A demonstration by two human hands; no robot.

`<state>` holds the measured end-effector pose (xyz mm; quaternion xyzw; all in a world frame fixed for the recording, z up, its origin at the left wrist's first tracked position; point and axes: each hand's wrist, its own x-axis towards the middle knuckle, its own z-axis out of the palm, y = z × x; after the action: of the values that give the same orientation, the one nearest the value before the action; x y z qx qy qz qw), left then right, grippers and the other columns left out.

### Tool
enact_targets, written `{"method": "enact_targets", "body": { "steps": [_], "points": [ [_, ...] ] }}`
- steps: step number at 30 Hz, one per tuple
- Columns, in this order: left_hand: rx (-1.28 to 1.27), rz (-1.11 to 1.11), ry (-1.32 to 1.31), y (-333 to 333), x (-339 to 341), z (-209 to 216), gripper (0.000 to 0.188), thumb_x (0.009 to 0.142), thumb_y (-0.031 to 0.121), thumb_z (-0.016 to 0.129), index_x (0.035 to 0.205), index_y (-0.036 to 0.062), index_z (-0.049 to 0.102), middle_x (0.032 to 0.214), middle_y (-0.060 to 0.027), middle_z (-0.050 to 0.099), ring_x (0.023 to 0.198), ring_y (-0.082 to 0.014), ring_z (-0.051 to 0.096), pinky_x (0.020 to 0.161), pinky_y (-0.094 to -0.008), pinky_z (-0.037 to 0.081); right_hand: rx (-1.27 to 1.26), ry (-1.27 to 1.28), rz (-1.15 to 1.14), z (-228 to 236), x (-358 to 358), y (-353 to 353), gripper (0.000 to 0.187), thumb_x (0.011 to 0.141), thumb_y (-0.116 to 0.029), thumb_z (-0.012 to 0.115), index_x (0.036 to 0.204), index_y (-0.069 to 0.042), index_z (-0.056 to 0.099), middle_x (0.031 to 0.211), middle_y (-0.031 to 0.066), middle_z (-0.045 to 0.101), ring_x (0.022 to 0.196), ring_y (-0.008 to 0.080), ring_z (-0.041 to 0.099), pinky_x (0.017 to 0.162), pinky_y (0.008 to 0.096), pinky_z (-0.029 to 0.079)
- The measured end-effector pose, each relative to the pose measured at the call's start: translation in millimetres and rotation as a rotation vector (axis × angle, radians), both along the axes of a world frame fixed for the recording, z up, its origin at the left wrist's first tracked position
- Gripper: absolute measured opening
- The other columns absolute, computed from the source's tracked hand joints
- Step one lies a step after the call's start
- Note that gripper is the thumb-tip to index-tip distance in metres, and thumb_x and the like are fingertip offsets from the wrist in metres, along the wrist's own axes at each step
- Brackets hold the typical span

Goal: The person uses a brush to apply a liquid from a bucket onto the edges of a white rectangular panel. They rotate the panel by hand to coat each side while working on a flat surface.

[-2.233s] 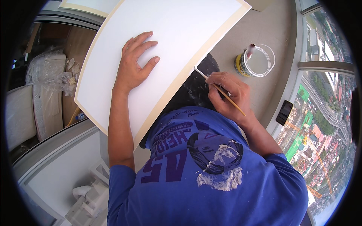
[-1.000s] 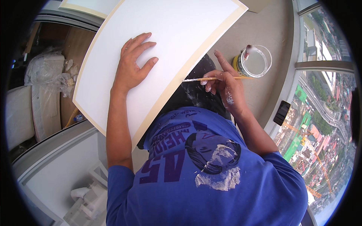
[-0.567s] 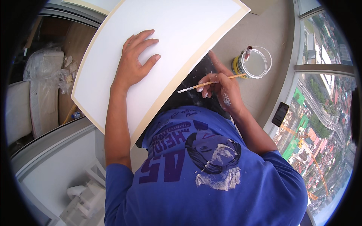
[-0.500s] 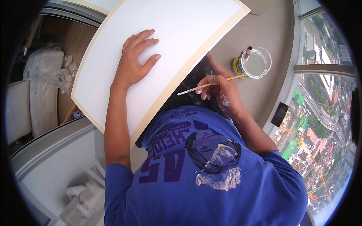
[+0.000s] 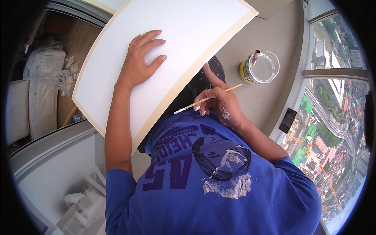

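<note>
A large white panel (image 5: 172, 47) with a tan border along its edges lies across in front of me. My left hand (image 5: 141, 60) rests flat on its white face, fingers spread. Near the panel's closer edge, my right hand (image 5: 219, 102) grips a thin paintbrush (image 5: 199, 102) with a wooden handle; its white-coated tip points left, beside my shirt. The index finger of that hand stretches out to the panel's edge. White paint spots my right fingers and the side of that hand.
A paint bucket (image 5: 263, 69) with a wire handle stands on the floor to the right, a stained brush handle at its rim. A phone (image 5: 288, 120) lies on the window ledge. At left, plastic-wrapped items (image 5: 47, 74) stand behind a frame; large windows line the right.
My right hand has moved left and closer to my body, carrying the paintbrush along. The left hand stays on the panel, nearly unmoved.
</note>
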<state>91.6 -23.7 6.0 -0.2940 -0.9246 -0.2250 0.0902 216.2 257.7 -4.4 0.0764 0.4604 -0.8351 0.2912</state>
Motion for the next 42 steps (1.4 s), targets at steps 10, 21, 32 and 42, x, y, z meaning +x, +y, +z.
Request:
{"method": "enact_targets", "body": {
  "steps": [10,21,32,42],
  "points": [
    [0.006,0.001,-0.034,-2,-2,6,0.04,0.091,0.021,0.08,0.129,0.009,0.075,0.154,-0.0087,0.062,0.149,-0.0308,0.049,0.125,-0.0451,0.035,-0.053,-0.017,0.082,9,6,-3,0.086,0.097,-0.008,0.039,0.175,-0.015,0.002,0.089,0.0212,0.075,0.067,0.0238,0.071,0.061,0.0305,0.053],
    [-0.002,0.013,-0.074,-4,-3,11,0.04,0.091,0.02,0.081,0.129,0.0081,0.075,0.154,-0.0098,0.063,0.149,-0.0302,0.05,0.124,-0.0446,0.037,-0.31,-0.085,0.013,23,0,39,0.068,0.098,-0.017,0.045,0.162,0.004,0.039,0.081,0.02,0.072,0.06,0.0235,0.065,0.059,0.0312,0.05],
    [0.101,0.252,-0.069,-53,-17,12,0.038,0.093,0.015,0.079,0.129,0.0032,0.075,0.15,-0.0134,0.065,0.141,-0.0319,0.058,0.118,-0.0423,0.045,-0.505,0.433,-0.686,-8,-63,155,0.043,0.114,-0.031,0.049,0.146,-0.004,0.056,0.125,0.0216,0.071,0.092,0.0236,0.066,0.074,0.0354,0.056],
    [0.202,0.618,0.018,-132,-23,6,0.042,0.092,0.016,0.08,0.13,0.0002,0.073,0.15,-0.0171,0.063,0.14,-0.0333,0.059,0.118,-0.0408,0.044,-0.14,0.038,-0.956,-68,-82,105,0.041,0.105,-0.032,0.071,0.135,-0.006,0.062,0.134,0.0104,0.06,0.126,0.0308,0.061,0.099,0.0475,0.056]
  ]
}}
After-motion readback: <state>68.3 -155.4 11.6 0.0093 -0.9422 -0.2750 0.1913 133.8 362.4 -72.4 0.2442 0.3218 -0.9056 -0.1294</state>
